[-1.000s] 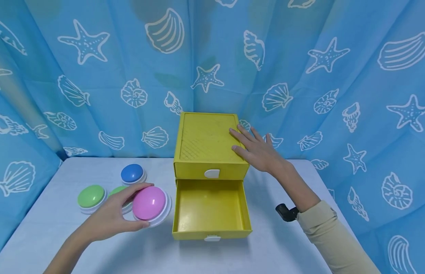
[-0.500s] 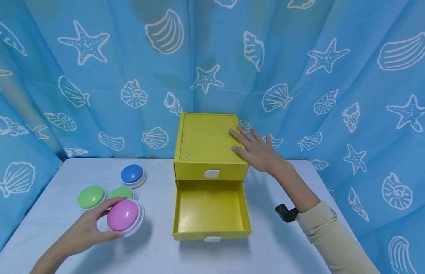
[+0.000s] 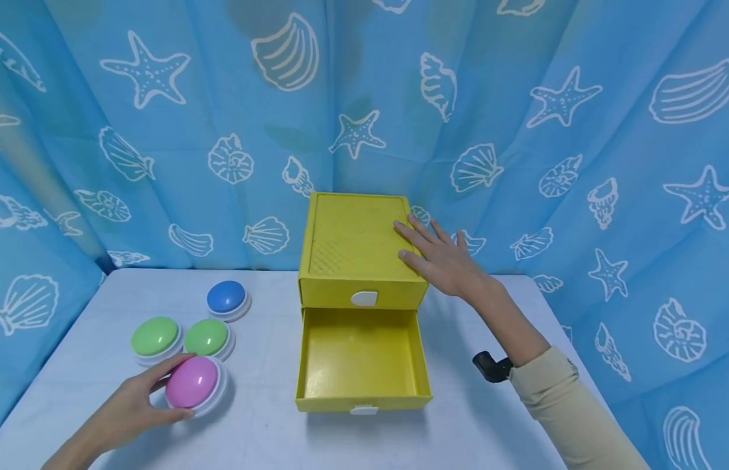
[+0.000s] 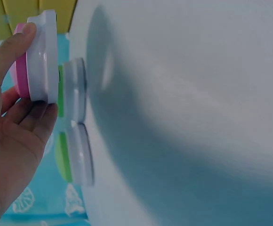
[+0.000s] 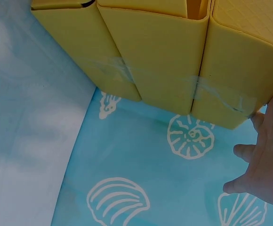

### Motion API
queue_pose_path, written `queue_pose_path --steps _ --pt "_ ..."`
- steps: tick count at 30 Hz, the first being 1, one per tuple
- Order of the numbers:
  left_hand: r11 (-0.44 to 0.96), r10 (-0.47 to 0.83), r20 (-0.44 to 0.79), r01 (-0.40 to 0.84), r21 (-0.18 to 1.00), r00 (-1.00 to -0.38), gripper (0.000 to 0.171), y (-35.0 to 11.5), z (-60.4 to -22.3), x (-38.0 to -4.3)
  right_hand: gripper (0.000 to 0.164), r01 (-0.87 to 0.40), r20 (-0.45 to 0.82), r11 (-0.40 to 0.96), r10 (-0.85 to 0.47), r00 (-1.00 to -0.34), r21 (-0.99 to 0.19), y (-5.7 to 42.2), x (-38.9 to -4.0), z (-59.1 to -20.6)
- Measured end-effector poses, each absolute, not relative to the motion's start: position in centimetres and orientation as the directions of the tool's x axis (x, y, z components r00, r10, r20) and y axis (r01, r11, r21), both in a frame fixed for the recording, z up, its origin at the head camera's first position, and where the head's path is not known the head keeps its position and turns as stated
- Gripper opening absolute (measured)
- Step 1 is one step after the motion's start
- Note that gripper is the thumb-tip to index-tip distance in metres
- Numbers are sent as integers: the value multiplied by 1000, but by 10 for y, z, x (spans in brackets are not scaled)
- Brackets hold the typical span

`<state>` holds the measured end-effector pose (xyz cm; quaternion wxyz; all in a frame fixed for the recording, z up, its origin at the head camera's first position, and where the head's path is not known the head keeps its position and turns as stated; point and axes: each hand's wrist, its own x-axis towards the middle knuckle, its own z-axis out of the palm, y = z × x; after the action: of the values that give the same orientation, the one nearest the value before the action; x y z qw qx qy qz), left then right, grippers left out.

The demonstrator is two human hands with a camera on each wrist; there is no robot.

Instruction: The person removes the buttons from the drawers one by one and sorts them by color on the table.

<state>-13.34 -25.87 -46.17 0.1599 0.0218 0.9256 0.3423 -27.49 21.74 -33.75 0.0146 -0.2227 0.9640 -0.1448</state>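
My left hand (image 3: 126, 411) grips a pink domed push button (image 3: 191, 382) by its round white base, thumb at the near side and fingers at the far side. In the left wrist view this button (image 4: 35, 61) is held clear of the white tabletop, above two green push buttons. One green button (image 3: 205, 337) sits just behind it, the other green button (image 3: 155, 336) to the left. My right hand (image 3: 443, 258) rests with spread fingers on the top right edge of a yellow drawer cabinet (image 3: 355, 235). Its lower drawer (image 3: 358, 359) is pulled out and bare inside.
A blue push button (image 3: 226, 297) stands farther back on the white table (image 3: 252, 431). Behind the table hangs a blue curtain (image 3: 387, 85) with white shell and starfish prints. The cabinet's upper drawer, with a white handle (image 3: 364, 298), is pushed in.
My left hand has carried the pink button left and toward me, away from beside the open drawer to in front of the green buttons. The right hand has stayed on the cabinet.
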Motion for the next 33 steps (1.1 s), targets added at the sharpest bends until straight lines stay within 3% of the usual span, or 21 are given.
queue_pose_path --steps 5,27,33 --pt "756 136 -341 -125 643 -930 105 -267 -474 -132 58 -428 33 860 -436 -899 -277 218 -275 -338" --pt "798 111 -345 -123 590 -932 108 -290 -522 -144 59 -417 36 861 -425 -904 -292 218 -273 -336" --pt "797 132 -351 -111 594 -927 106 -283 -504 -140 59 -415 33 861 -425 -905 -293 218 -274 -338"
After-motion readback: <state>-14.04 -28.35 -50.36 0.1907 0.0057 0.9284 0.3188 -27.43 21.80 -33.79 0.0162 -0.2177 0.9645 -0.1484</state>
